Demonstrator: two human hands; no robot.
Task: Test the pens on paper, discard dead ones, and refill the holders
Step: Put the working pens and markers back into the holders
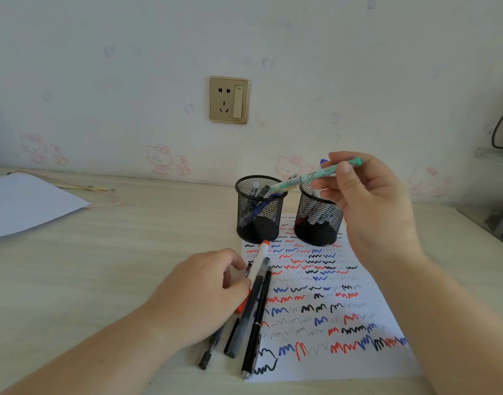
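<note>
Two black mesh holders stand on the desk: the left holder [259, 220] with a few pens, the right holder [318, 223] partly behind my right hand [372, 201]. That hand grips a green patterned pen [301, 178], its lower end over the left holder's rim. A scribble-covered test paper [324, 303] lies in front of the holders. Along its left edge lie several pens, among them a white pen with orange ends [260, 260] and a black pen [257, 323]. My left hand [204, 292] rests on these pens, fingers curled on the white one.
A blank white sheet [25, 203] lies at the far left of the desk, with a thin stick [82, 187] behind it. A wall socket [229, 99] is on the wall above the holders. A grey object [495, 201] stands at the right edge.
</note>
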